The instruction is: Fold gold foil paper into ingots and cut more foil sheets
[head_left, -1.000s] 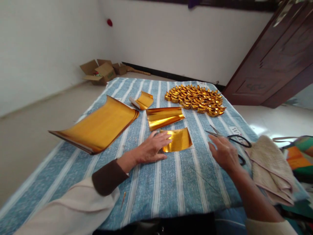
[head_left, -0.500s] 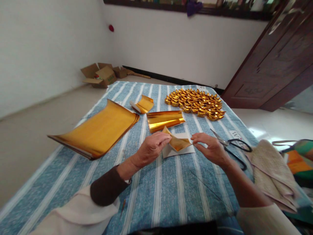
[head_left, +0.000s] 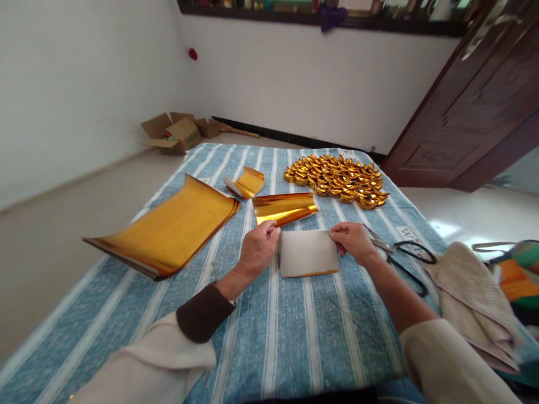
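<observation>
A small rectangle of gold foil paper [head_left: 309,253] faces me with its pale back up, a thin gold strip showing along its near edge. My left hand [head_left: 259,247] is closed at its far left corner, thumb and fingers pinched together. At the far right corner my right hand [head_left: 354,241] pinches the same paper. Just beyond it lies a curled gold foil sheet [head_left: 286,209], gold side up. Whether another sheet lies under the pale one is hidden.
A stack of large gold sheets [head_left: 168,224] lies left, with a smaller curled piece [head_left: 248,182] behind. Many folded gold ingots [head_left: 337,179] stand back right. Black-handled scissors [head_left: 396,247] and a beige cloth [head_left: 469,297] lie right on the striped tablecloth [head_left: 290,342].
The gold piece held curled between my hands has been turned pale side up and laid flat. Both hands still grip at its sides.
</observation>
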Action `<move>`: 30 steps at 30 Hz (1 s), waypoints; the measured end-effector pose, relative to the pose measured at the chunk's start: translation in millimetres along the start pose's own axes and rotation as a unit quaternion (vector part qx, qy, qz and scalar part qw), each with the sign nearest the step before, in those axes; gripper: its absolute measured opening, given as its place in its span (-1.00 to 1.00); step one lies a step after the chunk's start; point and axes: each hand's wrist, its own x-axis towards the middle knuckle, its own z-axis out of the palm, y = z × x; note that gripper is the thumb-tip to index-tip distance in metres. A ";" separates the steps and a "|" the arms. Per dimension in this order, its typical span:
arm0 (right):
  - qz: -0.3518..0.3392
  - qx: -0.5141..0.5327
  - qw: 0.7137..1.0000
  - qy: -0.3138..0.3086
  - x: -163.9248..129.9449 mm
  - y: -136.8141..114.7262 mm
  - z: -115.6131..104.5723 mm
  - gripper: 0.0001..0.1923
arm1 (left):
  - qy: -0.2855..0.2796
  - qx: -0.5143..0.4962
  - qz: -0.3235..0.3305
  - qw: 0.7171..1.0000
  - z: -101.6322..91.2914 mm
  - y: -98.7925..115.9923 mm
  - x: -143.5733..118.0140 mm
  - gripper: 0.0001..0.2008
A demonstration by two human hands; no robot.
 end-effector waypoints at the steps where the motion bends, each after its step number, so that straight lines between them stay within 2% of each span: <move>1: -0.008 -0.018 1.000 0.007 3.2 3.8 1.6 -0.81 | 0.018 0.025 0.036 0.999 0.9 -0.6 -3.2 -0.84; 3: -0.031 -0.059 0.997 0.028 8.4 10.1 3.2 -0.83 | 0.026 0.063 0.131 0.989 1.2 3.9 -12.6 -0.83; 4: -0.044 -0.081 0.995 0.042 10.3 12.4 3.5 -0.84 | 0.007 0.072 0.182 0.981 1.3 8.3 -18.4 -0.82; 7: -0.087 -0.144 0.981 0.094 9.5 14.9 4.9 -0.84 | -0.112 0.079 0.288 0.948 4.8 23.5 -35.7 -0.72; 10: -0.145 -0.192 0.962 0.133 -4.6 11.0 7.5 -0.81 | -0.210 0.108 0.286 0.929 13.1 31.0 -46.8 -0.57; 11: -0.184 -0.211 0.951 0.130 -12.0 8.6 8.4 -0.80 | -0.226 0.120 0.274 0.927 16.0 30.9 -48.5 -0.54; 12: -0.261 -0.247 0.926 0.110 -20.1 6.0 9.2 -0.80 | -0.233 0.130 0.262 0.927 18.7 29.9 -49.3 -0.53; 14: -0.402 -0.308 0.862 0.028 -36.0 0.7 10.6 -0.79 | -0.229 0.144 0.249 0.930 22.3 26.6 -48.8 -0.54; 15: -0.444 -0.334 0.831 -0.005 -42.8 -1.6 11.1 -0.78 | -0.223 0.147 0.247 0.932 23.3 24.9 -47.8 -0.55; 16: -0.467 -0.361 0.807 -0.031 -48.2 -3.5 11.6 -0.78 | -0.216 0.149 0.247 0.933 23.9 23.4 -46.6 -0.56; 18: -0.481 -0.405 0.776 -0.055 -54.6 -6.1 12.8 -0.76 | -0.206 0.153 0.252 0.933 24.3 21.2 -44.0 -0.56; 22: -0.473 -0.460 0.747 -0.077 -53.7 -5.8 17.5 -0.72 | -0.199 0.167 0.268 0.928 25.4 18.4 -40.0 -0.62; 26: -0.483 -0.492 0.720 -0.078 -49.8 -1.7 23.1 -0.77 | -0.185 0.168 0.276 0.928 27.2 15.6 -39.6 -0.76; 28: -0.497 -0.486 0.716 -0.062 -49.5 -1.3 23.8 -0.76 | -0.164 0.162 0.281 0.932 25.7 14.9 -39.6 -0.77; 30: -0.509 -0.459 0.727 -0.043 -49.9 -4.1 21.9 -0.73 | -0.135 0.149 0.284 0.938 21.2 15.5 -38.1 -0.76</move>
